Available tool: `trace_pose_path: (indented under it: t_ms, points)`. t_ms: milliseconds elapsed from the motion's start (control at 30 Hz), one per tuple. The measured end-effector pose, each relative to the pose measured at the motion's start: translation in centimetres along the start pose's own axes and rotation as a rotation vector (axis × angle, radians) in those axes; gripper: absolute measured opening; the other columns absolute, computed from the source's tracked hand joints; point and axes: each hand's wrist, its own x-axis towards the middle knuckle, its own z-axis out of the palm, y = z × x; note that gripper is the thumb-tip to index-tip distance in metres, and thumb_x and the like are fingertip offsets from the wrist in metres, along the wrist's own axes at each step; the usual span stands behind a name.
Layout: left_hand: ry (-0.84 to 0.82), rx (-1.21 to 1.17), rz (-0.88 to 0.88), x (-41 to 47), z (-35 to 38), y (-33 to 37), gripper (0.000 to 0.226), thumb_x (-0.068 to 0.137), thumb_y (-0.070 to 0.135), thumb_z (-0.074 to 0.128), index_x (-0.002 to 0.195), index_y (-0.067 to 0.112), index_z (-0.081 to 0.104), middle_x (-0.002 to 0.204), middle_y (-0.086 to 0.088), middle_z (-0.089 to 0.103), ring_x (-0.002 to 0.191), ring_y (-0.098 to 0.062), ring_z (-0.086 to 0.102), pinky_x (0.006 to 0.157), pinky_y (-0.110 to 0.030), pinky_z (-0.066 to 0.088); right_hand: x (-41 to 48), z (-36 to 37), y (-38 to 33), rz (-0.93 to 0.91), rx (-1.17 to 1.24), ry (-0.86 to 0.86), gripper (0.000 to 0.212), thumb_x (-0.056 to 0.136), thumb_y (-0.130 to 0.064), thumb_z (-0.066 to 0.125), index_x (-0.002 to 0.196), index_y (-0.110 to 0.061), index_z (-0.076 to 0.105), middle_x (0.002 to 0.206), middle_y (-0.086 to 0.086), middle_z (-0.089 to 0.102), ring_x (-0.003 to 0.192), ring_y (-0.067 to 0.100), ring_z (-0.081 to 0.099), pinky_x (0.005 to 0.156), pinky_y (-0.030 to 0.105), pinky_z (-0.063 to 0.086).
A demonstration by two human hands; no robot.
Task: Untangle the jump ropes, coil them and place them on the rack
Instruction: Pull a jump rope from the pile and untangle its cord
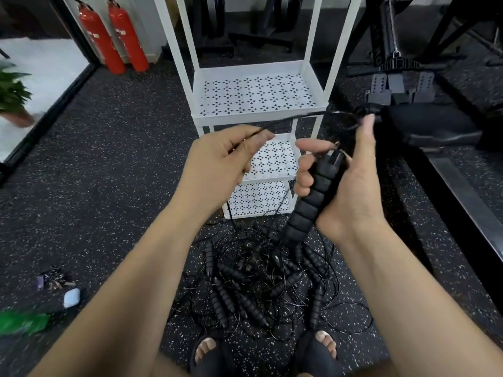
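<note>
Feet (206,349): seen in black sandals at the bottom edge, partly cut off, with both bare forearms rising on either side.
Pile of jump ropes (261,281): heaped on the floor just ahead of the toes; many black ribbed handles are tangled in thin, glossy loops of wire-like rope, and single ropes cannot be traced.
Right hand (351,180): fingers are curled round one black handle (313,197); the thumb is held straight up, clear of it.
Handle: laid slantwise across the palm, with its top end by the forefinger and its lower end sticking out below the heel of the hand, above the pile; it is built of rounded, matt segments, with a small metal fitting at the top.
Left hand (217,156): a thin black cord (299,117) is pinched between thumb and forefinger; the other fingers are loosely bent.
Cord: stretched from the left fingertips up and rightward, across the rack's shelf rim, toward the right thumb; it is blurred, and its join to the handle cannot be made out.
Rack (255,115): white metal, standing just behind the pile; three trays with a punched diamond pattern are visible, and the posts are cut off at the top.
Floor (109,186): black rubber flecked with white.
Edges: two red fire extinguishers (114,36) are stood at upper left; a pale blue case (72,296) and a blurred green object (21,322) are left at lower left.
</note>
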Motion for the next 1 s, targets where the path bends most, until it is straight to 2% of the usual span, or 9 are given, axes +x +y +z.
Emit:
trace_pose_path:
  t_ms: [100, 200, 300, 400, 533, 667, 833, 900, 1000]
  points:
    - [0.084, 0.019, 0.021, 0.5, -1.0, 1.1, 0.020, 0.104, 0.040, 0.068, 0.120, 0.039, 0.080, 0.067, 0.007, 0.060, 0.062, -0.008, 0.050, 0.061, -0.031, 0.042, -0.2, 0.0, -0.2, -0.037, -0.033, -0.020, 0.080, 0.095, -0.080, 0.051, 0.110, -0.006, 0.078, 0.074, 0.005, 0.059, 0.057, 0.018, 0.047, 0.054, 0.030, 0.039]
    - [-0.009, 0.125, 0.058, 0.4, -1.0, 2.9, 0.020, 0.105, 0.035, 0.068, 0.118, 0.045, 0.079, 0.066, 0.019, 0.063, 0.061, -0.002, 0.052, 0.064, -0.025, 0.043, -0.2, 0.8, 0.2, -0.097, -0.246, -0.021, 0.049, 0.094, -0.051, 0.077, 0.114, -0.006, 0.075, 0.075, 0.005, 0.062, 0.057, 0.018, 0.047, 0.052, 0.030, 0.040]
    - [-0.144, 0.240, 0.103, 0.1, 0.0, 4.7, 0.027, 0.108, 0.031, 0.064, 0.125, 0.047, 0.077, 0.086, 0.018, 0.076, 0.065, -0.014, 0.053, 0.065, -0.025, 0.043, -0.4, 1.9, 0.1, -0.142, -0.267, -0.031, 0.016, 0.096, -0.030, 0.082, 0.094, -0.016, 0.075, 0.080, 0.005, 0.063, 0.057, 0.018, 0.049, 0.050, 0.029, 0.041]
    - [-0.133, 0.329, 0.143, 0.1, 0.3, 4.9, 0.033, 0.109, 0.028, 0.060, 0.134, 0.047, 0.072, 0.079, 0.023, 0.070, 0.064, -0.007, 0.054, 0.067, -0.025, 0.046, -0.2, 2.6, -1.0, -0.161, -0.236, 0.010, 0.012, 0.097, -0.020, 0.080, 0.093, -0.013, 0.071, 0.081, 0.004, 0.067, 0.058, 0.017, 0.051, 0.051, 0.029, 0.042]
    - [-0.133, 0.282, 0.032, -0.4, 0.0, 3.0, 0.026, 0.110, 0.033, 0.058, 0.128, 0.045, 0.072, 0.070, 0.011, 0.063, 0.067, -0.013, 0.064, 0.075, -0.037, 0.057, 0.4, 3.3, -1.8, -0.196, -0.254, 0.032, 0.012, 0.096, -0.010, 0.077, 0.086, -0.012, 0.070, 0.079, 0.006, 0.066, 0.056, 0.016, 0.050, 0.052, 0.030, 0.042]
    - [-0.136, 0.218, -0.120, -1.3, -1.5, 0.2, 0.017, 0.107, 0.044, 0.060, 0.111, 0.043, 0.077, 0.073, 0.005, 0.068, 0.067, -0.005, 0.065, 0.078, -0.040, 0.060, 1.4, 2.7, -2.8, -0.249, -0.168, 0.102, 0.019, 0.094, -0.011, 0.078, 0.082, -0.017, 0.065, 0.079, 0.005, 0.065, 0.055, 0.015, 0.050, 0.053, 0.030, 0.041]
    - [-0.064, 0.228, -0.190, -2.4, -3.9, -2.1, 0.021, 0.106, 0.052, 0.058, 0.109, 0.045, 0.078, 0.072, 0.002, 0.067, 0.056, 0.001, 0.053, 0.054, -0.018, 0.039, 1.4, 0.3, -3.5, -0.300, -0.081, 0.146, 0.016, 0.097, -0.012, 0.076, 0.089, -0.015, 0.062, 0.078, 0.002, 0.065, 0.057, 0.013, 0.050, 0.052, 0.028, 0.043]
    - [-0.037, 0.171, -0.174, -2.4, -4.0, -1.6, 0.023, 0.108, 0.045, 0.058, 0.115, 0.041, 0.079, 0.074, -0.004, 0.064, 0.047, 0.004, 0.048, 0.048, -0.011, 0.035, 1.3, -0.3, -3.1, -0.246, -0.132, 0.114, 0.011, 0.096, -0.016, 0.077, 0.099, -0.011, 0.068, 0.081, 0.003, 0.067, 0.059, 0.013, 0.050, 0.053, 0.027, 0.042]
    - [-0.036, 0.129, -0.090, -1.8, -3.0, -0.7, 0.021, 0.107, 0.045, 0.059, 0.114, 0.045, 0.079, 0.072, -0.005, 0.064, 0.055, 0.001, 0.049, 0.056, -0.016, 0.039, 1.2, -0.7, -1.3, -0.074, -0.364, -0.003, 0.030, 0.092, -0.034, 0.083, 0.107, -0.008, 0.078, 0.084, 0.003, 0.070, 0.060, 0.014, 0.050, 0.052, 0.026, 0.044]
